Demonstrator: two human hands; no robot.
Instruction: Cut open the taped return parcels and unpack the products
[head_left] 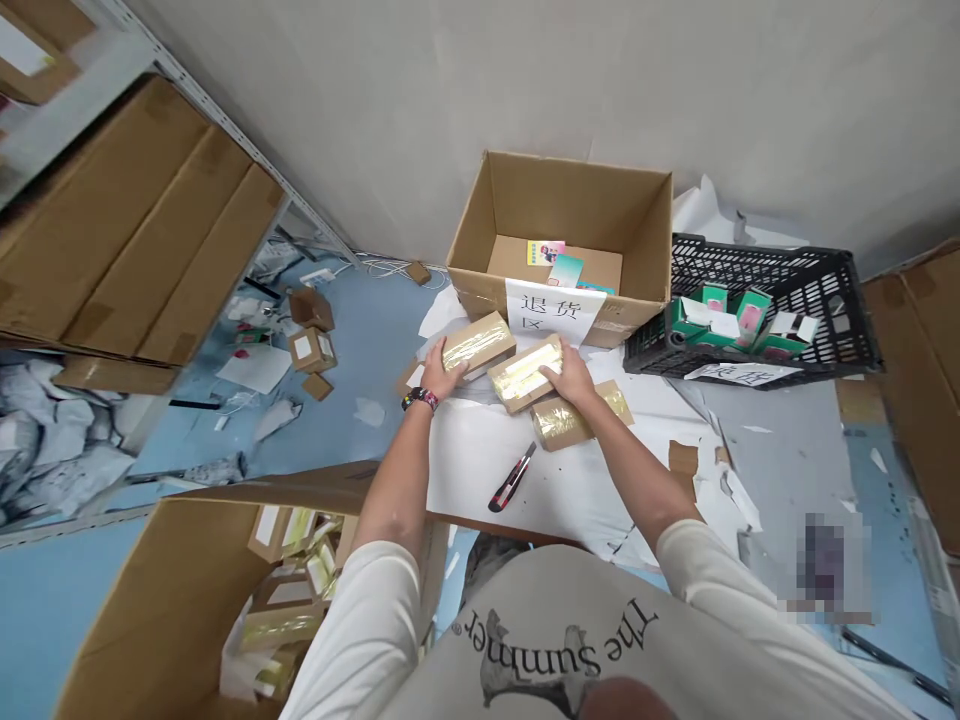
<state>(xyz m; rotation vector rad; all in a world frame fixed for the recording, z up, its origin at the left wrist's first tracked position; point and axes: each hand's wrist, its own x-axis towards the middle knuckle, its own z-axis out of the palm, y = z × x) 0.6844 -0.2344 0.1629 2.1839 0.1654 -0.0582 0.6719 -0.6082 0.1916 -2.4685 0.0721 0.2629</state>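
Observation:
My left hand [444, 372] grips the left end of a small brown box wrapped in shiny yellowish tape [480, 342]. My right hand [570, 376] is closed on the right end of a second taped box [525, 375], which lies close beside the first. Under my right wrist, a third taped box [561, 423] rests on the white-covered table [465, 460]. A red and black utility knife [511, 480] lies nearer to me, its tip pointing away. Behind the boxes stands a large open carton [577, 195] with a paper sign on its front.
Green and white boxes sit in a black crate [840, 310] at the right. A big open carton [135, 600] at the lower left holds several taped boxes. Shelving with large cartons [135, 220] stands at the left. Paper scraps [739, 490] lie right of my right arm.

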